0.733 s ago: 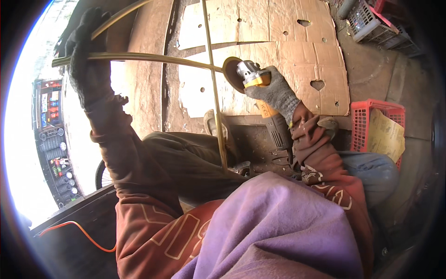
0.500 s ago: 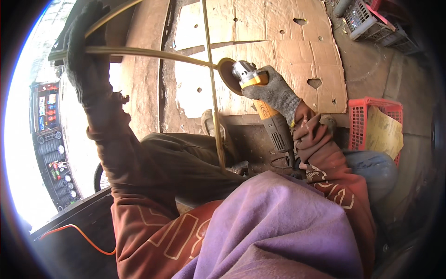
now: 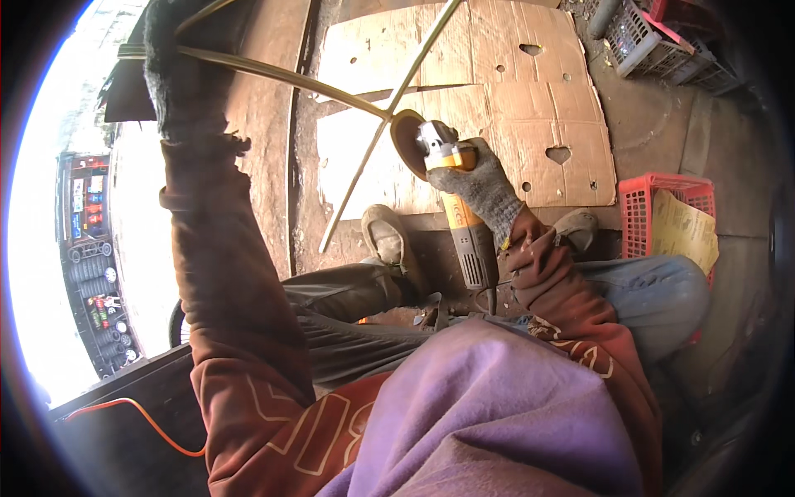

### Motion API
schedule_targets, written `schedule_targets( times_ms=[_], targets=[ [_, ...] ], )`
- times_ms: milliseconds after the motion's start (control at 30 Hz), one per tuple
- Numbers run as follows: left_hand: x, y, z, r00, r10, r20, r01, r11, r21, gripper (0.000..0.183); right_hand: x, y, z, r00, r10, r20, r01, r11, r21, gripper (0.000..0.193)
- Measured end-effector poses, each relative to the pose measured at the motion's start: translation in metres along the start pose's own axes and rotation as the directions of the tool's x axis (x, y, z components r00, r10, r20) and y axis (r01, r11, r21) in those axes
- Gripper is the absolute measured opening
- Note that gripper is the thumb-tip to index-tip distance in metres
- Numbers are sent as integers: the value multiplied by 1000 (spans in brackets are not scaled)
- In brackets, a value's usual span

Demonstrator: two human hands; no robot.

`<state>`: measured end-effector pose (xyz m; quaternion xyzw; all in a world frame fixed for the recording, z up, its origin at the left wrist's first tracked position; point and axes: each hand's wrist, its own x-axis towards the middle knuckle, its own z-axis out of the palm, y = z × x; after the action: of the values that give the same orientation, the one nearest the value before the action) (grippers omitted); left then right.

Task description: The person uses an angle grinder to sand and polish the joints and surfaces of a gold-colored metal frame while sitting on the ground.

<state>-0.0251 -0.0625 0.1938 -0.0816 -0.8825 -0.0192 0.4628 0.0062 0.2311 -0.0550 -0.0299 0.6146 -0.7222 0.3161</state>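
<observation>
In a dark glove, my left hand [image 3: 161, 74] is closed round one end of a thin metal frame [image 3: 286, 77] at the upper left. From there a bar runs right and meets a long slanting crossbar [image 3: 356, 176]. My right hand [image 3: 479, 178], in a grey knitted glove, grips a yellow and grey angle grinder [image 3: 470, 244] near its head. The grinder's round disc [image 3: 406, 142] sits right beside the joint of the two bars; whether it touches the metal, I cannot tell.
Below the frame lie brown cardboard sheets [image 3: 538, 116] with holes. A red plastic crate [image 3: 638, 219] holding a yellowish sheet [image 3: 683, 232] stands at the right. Grey crates [image 3: 642, 41] are at the upper right. An orange cable [image 3: 153, 427] lies at the lower left. My shoes [image 3: 385, 232] flank the grinder.
The frame has turned, its crossbar's lower end swinging left and away from my leg. My left hand has shifted up and right. The grinder's body now hangs more upright, its head slightly lower.
</observation>
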Motion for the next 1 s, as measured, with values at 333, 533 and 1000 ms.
schedule_targets(
  times_ms=[333, 533, 1000],
  targets=[
    [-6, -5, -5, 970, -212, 117, 241, 892, -382, 15, -4, 8, -9, 998, 12, -56, -15, 998, -54, 71],
    [-12, -9, -2, 947, -282, 153, 320, 799, -508, 15, -2, 26, -17, 994, 43, -97, -53, 993, -109, 73],
    [-22, -19, -15, 927, -313, 209, 375, 729, -573, 20, -1, 28, -16, 994, 46, -98, -59, 989, -133, 77]
  ],
)
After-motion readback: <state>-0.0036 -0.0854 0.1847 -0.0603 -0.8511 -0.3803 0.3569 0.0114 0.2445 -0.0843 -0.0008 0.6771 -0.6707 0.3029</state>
